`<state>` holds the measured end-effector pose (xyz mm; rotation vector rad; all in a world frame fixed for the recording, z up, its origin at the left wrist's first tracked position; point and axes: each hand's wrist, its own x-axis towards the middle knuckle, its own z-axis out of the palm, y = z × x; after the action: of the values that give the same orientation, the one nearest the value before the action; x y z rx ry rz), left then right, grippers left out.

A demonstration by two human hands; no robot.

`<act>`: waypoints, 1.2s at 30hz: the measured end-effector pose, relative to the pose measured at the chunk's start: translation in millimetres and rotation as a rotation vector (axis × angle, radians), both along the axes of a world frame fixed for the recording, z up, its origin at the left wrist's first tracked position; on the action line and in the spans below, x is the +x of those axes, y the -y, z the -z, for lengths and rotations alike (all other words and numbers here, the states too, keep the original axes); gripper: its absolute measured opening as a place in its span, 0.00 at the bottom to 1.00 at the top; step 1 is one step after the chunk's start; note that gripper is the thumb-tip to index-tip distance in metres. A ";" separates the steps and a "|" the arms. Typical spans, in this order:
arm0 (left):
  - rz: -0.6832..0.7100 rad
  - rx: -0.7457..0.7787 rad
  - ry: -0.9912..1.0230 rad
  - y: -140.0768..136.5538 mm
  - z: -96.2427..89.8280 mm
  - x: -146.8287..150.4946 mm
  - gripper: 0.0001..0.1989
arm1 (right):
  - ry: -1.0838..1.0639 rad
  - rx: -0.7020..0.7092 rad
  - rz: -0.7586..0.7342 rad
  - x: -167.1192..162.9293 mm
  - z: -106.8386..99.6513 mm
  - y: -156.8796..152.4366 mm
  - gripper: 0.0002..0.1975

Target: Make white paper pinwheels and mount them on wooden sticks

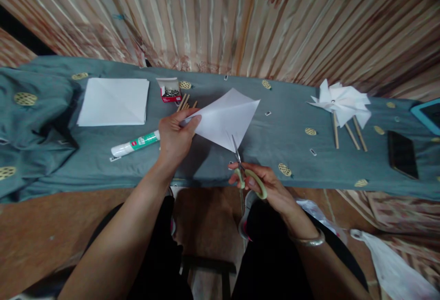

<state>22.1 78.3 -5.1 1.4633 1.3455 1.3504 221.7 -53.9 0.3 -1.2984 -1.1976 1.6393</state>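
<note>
My left hand [177,137] pinches one corner of a white sheet of paper [227,116], thumb on top, holding it above the cloth. My right hand [264,183] has its fingers in the handles of a pair of scissors [239,160] with pale green grips. The scissor blades are parted at the paper's near corner, one in front of the sheet. Beyond my left hand lie several wooden sticks [184,101], partly hidden by it. A glue stick [135,144] with a green label lies left of that hand.
A stack of white paper [113,102] lies at the left, near a small red box [171,91] of metal pins. At the right are white paper pinwheels [342,100] on sticks, a dark phone [402,154] and a blue-edged device [428,114]. A pleated curtain [220,20] hangs behind.
</note>
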 end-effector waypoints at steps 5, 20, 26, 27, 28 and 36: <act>0.015 0.001 -0.004 -0.7 3.2 -0.6 0.12 | -0.007 -0.001 0.014 -0.2 1.0 -0.2 0.32; 0.001 -0.010 -0.026 2.2 -1.1 1.2 0.10 | -0.008 0.024 0.017 -1.3 1.3 -0.6 0.29; 0.004 0.014 -0.035 2.2 0.0 -0.6 0.11 | -0.004 0.048 0.013 -0.9 4.4 -0.8 0.26; 0.004 0.021 -0.034 2.3 0.1 -0.9 0.10 | -0.008 0.048 0.017 -1.1 5.0 -0.7 0.26; 0.004 0.023 -0.033 2.4 0.0 -1.1 0.10 | -0.014 0.046 0.023 -1.3 5.8 -0.6 0.26; 0.001 -0.011 -0.024 1.9 0.5 -2.0 0.12 | -0.040 0.059 0.028 -0.8 13.0 0.0 0.24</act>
<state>20.1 76.3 -5.7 1.4766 1.3652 1.3270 220.9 -54.0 -12.7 -1.2349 -1.1896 1.5914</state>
